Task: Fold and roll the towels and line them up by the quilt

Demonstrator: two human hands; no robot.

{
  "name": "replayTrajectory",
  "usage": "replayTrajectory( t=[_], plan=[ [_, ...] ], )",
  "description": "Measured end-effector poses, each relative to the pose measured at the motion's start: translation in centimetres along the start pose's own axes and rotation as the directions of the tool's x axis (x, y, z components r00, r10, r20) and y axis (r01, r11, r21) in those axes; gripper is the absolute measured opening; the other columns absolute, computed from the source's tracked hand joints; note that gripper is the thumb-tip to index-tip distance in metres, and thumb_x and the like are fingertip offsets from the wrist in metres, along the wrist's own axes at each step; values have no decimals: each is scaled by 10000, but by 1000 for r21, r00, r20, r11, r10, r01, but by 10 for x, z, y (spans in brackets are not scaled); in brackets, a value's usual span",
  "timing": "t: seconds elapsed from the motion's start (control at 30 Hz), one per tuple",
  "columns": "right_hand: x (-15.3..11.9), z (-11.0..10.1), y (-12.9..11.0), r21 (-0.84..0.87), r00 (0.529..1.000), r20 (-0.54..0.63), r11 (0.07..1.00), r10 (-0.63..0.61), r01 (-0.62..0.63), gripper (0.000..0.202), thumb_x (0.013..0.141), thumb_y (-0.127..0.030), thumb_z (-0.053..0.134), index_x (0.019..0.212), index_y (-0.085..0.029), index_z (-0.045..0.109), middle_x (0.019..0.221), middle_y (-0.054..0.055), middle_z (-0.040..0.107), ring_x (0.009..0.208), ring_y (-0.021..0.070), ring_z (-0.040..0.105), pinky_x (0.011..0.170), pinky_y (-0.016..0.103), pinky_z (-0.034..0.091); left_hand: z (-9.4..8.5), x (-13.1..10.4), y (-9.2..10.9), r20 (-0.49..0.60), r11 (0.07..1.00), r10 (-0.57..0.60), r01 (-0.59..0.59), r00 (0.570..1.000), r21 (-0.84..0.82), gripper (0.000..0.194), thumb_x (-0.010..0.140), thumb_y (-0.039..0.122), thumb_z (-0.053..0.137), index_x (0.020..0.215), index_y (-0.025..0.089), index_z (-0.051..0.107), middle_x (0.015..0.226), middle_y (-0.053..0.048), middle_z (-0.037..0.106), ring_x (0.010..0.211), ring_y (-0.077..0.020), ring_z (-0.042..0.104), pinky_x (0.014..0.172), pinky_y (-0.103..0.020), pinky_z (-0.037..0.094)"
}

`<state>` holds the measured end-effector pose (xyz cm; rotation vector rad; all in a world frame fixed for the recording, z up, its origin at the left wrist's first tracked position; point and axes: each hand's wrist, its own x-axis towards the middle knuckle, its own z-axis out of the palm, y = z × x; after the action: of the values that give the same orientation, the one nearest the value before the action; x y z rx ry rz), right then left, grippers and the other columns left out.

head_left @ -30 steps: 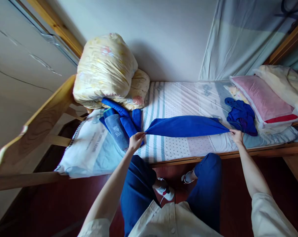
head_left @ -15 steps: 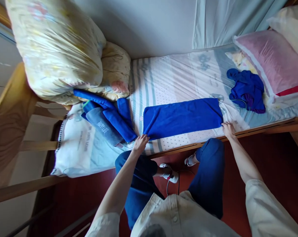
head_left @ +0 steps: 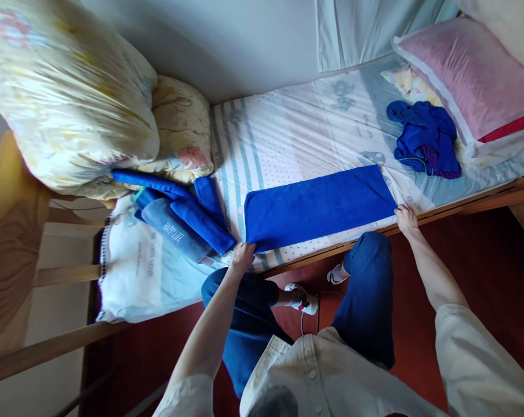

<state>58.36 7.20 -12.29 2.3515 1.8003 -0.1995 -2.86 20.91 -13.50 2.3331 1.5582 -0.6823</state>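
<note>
A blue towel [head_left: 318,202] lies flat in a long strip near the front edge of the bed [head_left: 283,133]. My left hand [head_left: 243,256] pinches its near left corner. At the other end, my right hand [head_left: 406,219] grips the near right corner, fingers closed. Just left of the towel sit rolled blue cloths [head_left: 203,223] and a grey-blue rolled towel [head_left: 170,229] with the words "HAPPY LIFE". Fingertips of both hands are partly hidden.
A crumpled blue cloth [head_left: 428,139] rests by a pink pillow [head_left: 470,75] on the right. A large floral bundle [head_left: 75,98] is piled at the left, by the wooden bed frame [head_left: 10,243]. A cable [head_left: 318,313] lies on the red floor.
The towel is pulled straighter, and its near right corner has moved slightly outward with my right hand. Both hands keep their hold. The view has shifted and turned a little.
</note>
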Motion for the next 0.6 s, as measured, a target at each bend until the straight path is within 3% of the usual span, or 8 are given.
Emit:
replayTrajectory(
  t=[0.1, 0.2, 0.27, 0.33, 0.43, 0.53, 0.6],
  plan=[
    [1, -1, -3, 4, 998, 31, 998, 58, -58, 345, 895, -15, 475, 928, -156, 789, 985, 194, 748, 1088, 317, 618, 986, 413, 472, -7, -2, 9, 54, 998, -61, 62, 997, -2, 258, 766, 74, 559, 931, 169, 733, 933, -159, 727, 962, -318, 727, 850, -391, 569],
    [16, -6, -15, 53, 976, 92, 977, 200, -205, 291, 886, -11, 513, 894, -112, 785, 925, 238, 753, 1084, 348, 662, 972, 435, 485, -17, 3, 21, 80, 997, -73, 74, 994, -11, 274, 810, 73, 533, 962, 149, 749, 956, -192, 742, 994, -345, 733, 877, -426, 569],
    [34, -14, -30, 131, 966, 83, 959, 244, -253, 265, 903, -35, 527, 885, -101, 783, 956, 261, 758, 1122, 369, 673, 1009, 466, 485, -25, 11, 36, -5, 997, -33, 32, 999, -71, 339, 882, 103, 480, 1082, 145, 751, 1086, -214, 747, 1115, -357, 709, 963, -458, 554],
    [55, -24, -59, 255, 982, 16, 949, 189, -187, 256, 921, -67, 535, 948, -101, 787, 1066, 266, 758, 1196, 381, 663, 1061, 501, 487, -32, 22, 60, -185, 983, -1, -34, 983, -183, 418, 952, 156, 422, 1256, 141, 709, 1311, -225, 698, 1300, -357, 627, 1083, -492, 506],
    [81, -35, -134, 498, 993, -114, 867, 41, 22, 337, 951, -109, 515, 1194, -94, 748, 1306, 253, 704, 1305, 375, 630, 1139, 539, 485, -30, 39, 107, -406, 926, -35, -123, 913, -357, 506, 998, 246, 412, 1457, 126, 590, 1618, -215, 474, 1537, -346, 405, 1239, -537, 371],
    [88, -32, -239, 696, 953, -281, 661, -111, 282, 452, 1012, -183, 472, 1429, -123, 635, 1501, 177, 618, 1459, 317, 526, 1267, 529, 399, -9, 51, 146, -424, 859, -117, -123, 898, -498, 574, 1008, 267, 390, 1554, 118, 489, 1716, -198, 317, 1626, -323, 236, 1303, -569, 255],
    [81, -18, -308, 751, 920, -321, 531, -225, 392, 460, 1054, -231, 434, 1478, -183, 605, 1508, 89, 631, 1511, 255, 473, 1306, 474, 366, 12, 55, 156, -405, 824, -151, -111, 902, -555, 608, 1008, 279, 390, 1591, 113, 436, 1719, -200, 306, 1637, -322, 199, 1317, -594, 203]
  ],
)
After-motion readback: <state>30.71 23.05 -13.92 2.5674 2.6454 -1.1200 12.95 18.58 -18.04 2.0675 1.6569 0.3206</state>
